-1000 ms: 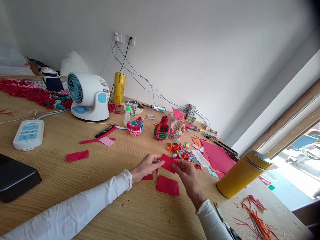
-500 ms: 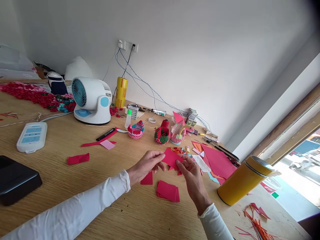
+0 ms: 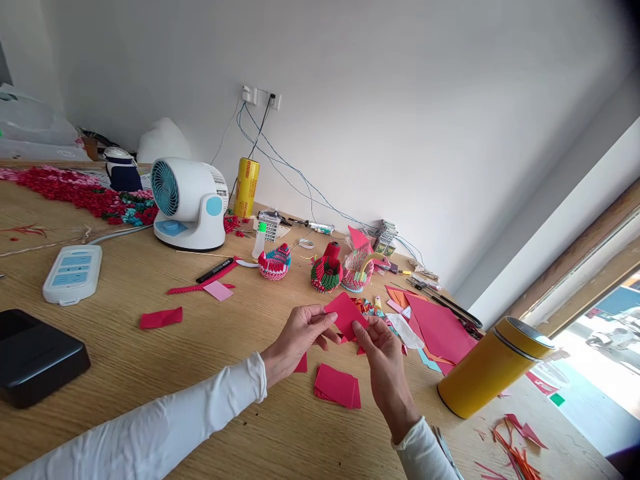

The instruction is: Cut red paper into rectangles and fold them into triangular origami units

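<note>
My left hand point(image 3: 299, 337) and my right hand point(image 3: 381, 350) both pinch one small red paper sheet point(image 3: 345, 312), held just above the wooden table point(image 3: 125, 373). The left fingers grip its left edge and the right fingers its lower right edge. Right under my hands lies a small stack of red paper squares point(image 3: 337, 385), and a single red piece point(image 3: 301, 365) shows beneath my left wrist. Beyond the held sheet lies a heap of small folded paper triangles point(image 3: 373, 308).
A yellow cylindrical tin point(image 3: 493, 367) lies tilted at the right. Larger red and orange sheets point(image 3: 435, 327) lie behind it. Folded paper figures point(image 3: 325, 272), a white fan point(image 3: 187, 200), a power strip point(image 3: 73, 273), a black box point(image 3: 35, 357) and paper scraps point(image 3: 515, 447) are spread around.
Both hands have lifted the red sheet off the table and slightly away from me, turning it up. The view has shifted a little to the left.
</note>
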Demonstrator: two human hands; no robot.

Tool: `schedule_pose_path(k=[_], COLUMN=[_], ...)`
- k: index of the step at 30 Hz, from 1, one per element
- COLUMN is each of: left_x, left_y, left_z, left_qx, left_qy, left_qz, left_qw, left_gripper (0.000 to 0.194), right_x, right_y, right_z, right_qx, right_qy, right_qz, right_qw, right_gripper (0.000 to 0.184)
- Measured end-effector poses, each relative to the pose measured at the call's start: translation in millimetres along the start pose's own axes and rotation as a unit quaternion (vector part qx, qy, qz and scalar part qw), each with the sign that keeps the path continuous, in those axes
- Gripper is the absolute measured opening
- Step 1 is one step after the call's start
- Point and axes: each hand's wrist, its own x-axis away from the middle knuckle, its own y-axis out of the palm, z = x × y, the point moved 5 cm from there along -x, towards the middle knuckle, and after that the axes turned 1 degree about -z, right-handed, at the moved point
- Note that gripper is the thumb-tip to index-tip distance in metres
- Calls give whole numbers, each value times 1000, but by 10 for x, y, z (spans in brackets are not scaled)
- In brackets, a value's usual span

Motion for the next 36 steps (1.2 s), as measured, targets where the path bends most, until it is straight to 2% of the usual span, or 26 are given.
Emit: schedule_pose_path(k=[7,10,13,16,18,20,23,27,29,31,34,36], left_x=[5,-3,44,141,208,250,267,282,287,271,190,145], left_y=[2,6,40,72,75,62,39,57,69,53,10,12], left_z=[48,93,181,282,344,374,361,334,372,445,488,474], left_qx=[21,-11,-102,-224,-293,-353,-423,-455,-436,-397,-351,-367], left_qy=[11,59,137,239,316,372,415,462,474,450,322,271], left_qz=[7,4,-14,-26,-33,-45,-84,-120,-93,-34,23,20], left_qw=[1000,998,985,944,902,857,801,752,759,799,879,890], left_gripper=[34,32,29,27,28,32,36,39,40,36,31,32], right_x=[5,7,7,17,39,75,140,183,179,167,153,155], right_y=[34,55,46,1,-21,3,82,133,134,118,67,23], right_z=[-60,-73,-100,-144,-169,-189,-228,-276,-287,-298,-322,-325], right_qx=[15,16,20,-11,-71,-129,-133,-71,-57,-25,86,211], right_qy=[3,1,-10,-6,20,57,89,59,38,14,-34,-71], right_qz=[-26,-40,-41,-6,22,22,-9,-17,-15,-18,-33,-47], right_qw=[1000,999,999,1000,997,990,987,996,998,999,995,974], right_gripper=[30,28,26,25,25,31,38,29,28,27,27,26])
